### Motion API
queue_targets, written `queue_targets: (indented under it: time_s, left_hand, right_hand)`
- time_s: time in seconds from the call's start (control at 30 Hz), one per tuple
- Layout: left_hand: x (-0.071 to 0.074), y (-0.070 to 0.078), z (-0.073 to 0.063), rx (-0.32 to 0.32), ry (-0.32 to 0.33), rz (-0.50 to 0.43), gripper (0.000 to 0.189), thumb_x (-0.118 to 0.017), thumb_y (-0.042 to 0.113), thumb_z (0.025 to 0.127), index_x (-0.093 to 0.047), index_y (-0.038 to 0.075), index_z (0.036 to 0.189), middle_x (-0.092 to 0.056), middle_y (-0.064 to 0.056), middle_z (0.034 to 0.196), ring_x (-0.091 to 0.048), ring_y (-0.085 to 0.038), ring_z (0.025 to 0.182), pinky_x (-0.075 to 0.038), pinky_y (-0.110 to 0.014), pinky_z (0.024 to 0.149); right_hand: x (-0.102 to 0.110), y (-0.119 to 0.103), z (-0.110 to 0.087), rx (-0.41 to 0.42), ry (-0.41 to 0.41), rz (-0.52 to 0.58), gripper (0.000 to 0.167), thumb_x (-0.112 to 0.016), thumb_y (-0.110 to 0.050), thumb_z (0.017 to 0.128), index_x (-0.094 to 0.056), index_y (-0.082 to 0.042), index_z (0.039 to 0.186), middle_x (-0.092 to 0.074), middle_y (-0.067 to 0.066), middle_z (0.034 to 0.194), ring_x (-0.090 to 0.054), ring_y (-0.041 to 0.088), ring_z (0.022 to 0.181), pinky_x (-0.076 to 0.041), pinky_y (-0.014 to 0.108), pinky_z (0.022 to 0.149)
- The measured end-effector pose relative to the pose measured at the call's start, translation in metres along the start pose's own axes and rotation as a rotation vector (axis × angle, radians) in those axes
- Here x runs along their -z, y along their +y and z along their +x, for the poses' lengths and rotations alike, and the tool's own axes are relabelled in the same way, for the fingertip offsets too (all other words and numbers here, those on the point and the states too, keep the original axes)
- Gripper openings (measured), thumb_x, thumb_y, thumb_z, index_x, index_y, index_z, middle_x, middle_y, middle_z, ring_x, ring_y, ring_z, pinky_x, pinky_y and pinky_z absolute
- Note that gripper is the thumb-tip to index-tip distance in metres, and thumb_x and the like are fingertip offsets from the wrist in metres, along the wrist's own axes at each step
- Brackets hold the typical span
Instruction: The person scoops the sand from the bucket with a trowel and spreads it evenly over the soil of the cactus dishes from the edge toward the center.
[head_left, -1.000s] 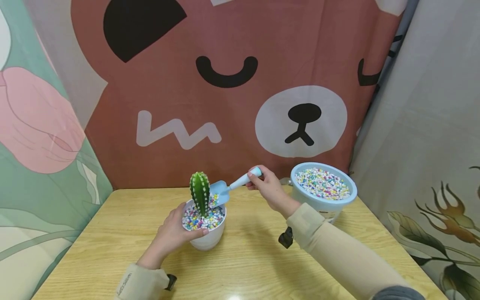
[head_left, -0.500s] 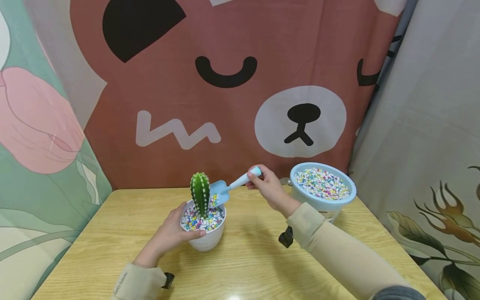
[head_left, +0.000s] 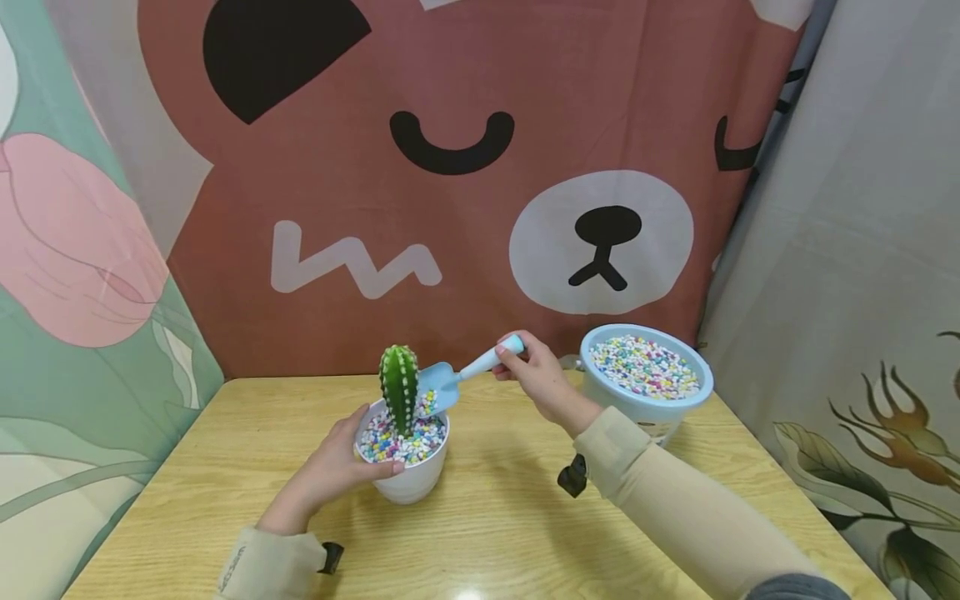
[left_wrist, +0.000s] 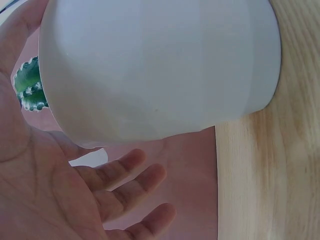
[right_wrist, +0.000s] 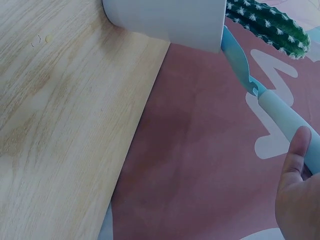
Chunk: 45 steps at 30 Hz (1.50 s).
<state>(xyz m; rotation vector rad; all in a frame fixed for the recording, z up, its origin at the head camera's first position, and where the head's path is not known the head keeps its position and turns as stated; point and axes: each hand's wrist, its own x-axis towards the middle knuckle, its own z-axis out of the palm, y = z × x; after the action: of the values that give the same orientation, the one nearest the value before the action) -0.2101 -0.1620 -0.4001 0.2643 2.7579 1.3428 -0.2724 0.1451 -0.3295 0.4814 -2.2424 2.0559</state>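
Note:
A green cactus [head_left: 399,387] stands in a white flowerpot [head_left: 411,483] filled with multicoloured pebbles [head_left: 401,442]. My left hand [head_left: 330,467] grips the pot from the left, thumb along the near rim. In the left wrist view, three other fingers [left_wrist: 135,190] extend beside the pot wall. My right hand [head_left: 540,379] pinches the handle end of a light blue trowel [head_left: 438,383]. Its tilted blade carries some pebbles and reaches over the pot's right rim, close beside the cactus. From the right wrist view, the trowel's blade [right_wrist: 237,60] shows at the pot's rim, thumb on the handle.
To the right, a light blue bucket [head_left: 701,392] full of the same pebbles stands on the wooden table [head_left: 510,517], just beyond the right forearm. A brown bear-print curtain [head_left: 337,333] hangs directly behind the table, with patterned curtains on both sides.
The left hand and the pot with its cactus have shifted slightly to the left. The right hand and trowel stay nearly in place, blade still over the pot.

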Motion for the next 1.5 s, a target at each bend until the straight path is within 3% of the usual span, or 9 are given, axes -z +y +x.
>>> queue_targets:
  time_s: [0.17,0.4,0.6,1.03,1.5]
  left_hand:
    - [0.0,0.006,-0.004,-0.007,0.024,0.083,0.121,-0.088,0.05,0.079,-0.019,-0.006,0.161,-0.03,-0.036,0.157,-0.036,-0.055,0.141,-0.035,-0.073,0.107]
    - [-0.006,0.018,-0.006,-0.045,0.127,0.282,0.124,-0.083,0.065,0.075,-0.029,-0.012,0.155,-0.042,-0.037,0.15,-0.043,-0.053,0.137,-0.035,-0.078,0.101]
    - [-0.011,0.018,-0.007,-0.042,0.164,0.335,0.123,-0.084,0.067,0.072,-0.035,-0.013,0.151,-0.051,-0.033,0.144,-0.05,-0.051,0.13,-0.041,-0.074,0.095]
    - [-0.006,0.017,-0.003,-0.053,0.129,0.3,0.12,-0.086,0.064,0.073,-0.034,-0.008,0.154,-0.051,-0.031,0.145,-0.05,-0.047,0.131,-0.041,-0.074,0.096]
    - [-0.003,0.012,-0.001,-0.037,0.086,0.237,0.121,-0.086,0.06,0.074,-0.028,-0.005,0.158,-0.042,-0.032,0.152,-0.042,-0.051,0.138,-0.031,-0.078,0.104]
  right_hand:
    - [0.001,0.002,0.001,0.012,-0.009,0.006,0.023,-0.052,-0.007,0.109,-0.052,0.01,0.124,-0.063,0.012,0.098,-0.065,0.019,0.086,-0.059,0.032,0.083]
    - [0.002,0.003,0.001,0.003,-0.003,0.027,0.022,-0.051,-0.007,0.109,-0.052,0.01,0.123,-0.063,0.011,0.098,-0.066,0.024,0.089,-0.059,0.036,0.085]
    - [0.002,0.003,0.001,-0.008,0.013,0.026,0.018,-0.052,-0.006,0.108,-0.053,0.008,0.12,-0.063,0.01,0.096,-0.066,0.02,0.086,-0.059,0.032,0.082]
    - [0.0,-0.003,0.001,0.024,-0.013,0.01,0.02,-0.053,-0.005,0.108,-0.052,0.009,0.122,-0.062,0.011,0.097,-0.064,0.015,0.084,-0.058,0.027,0.08]
    - [-0.003,-0.003,0.0,0.078,-0.06,0.001,0.022,-0.053,-0.004,0.108,-0.051,0.009,0.126,-0.061,0.013,0.1,-0.065,0.027,0.092,-0.058,0.027,0.083]
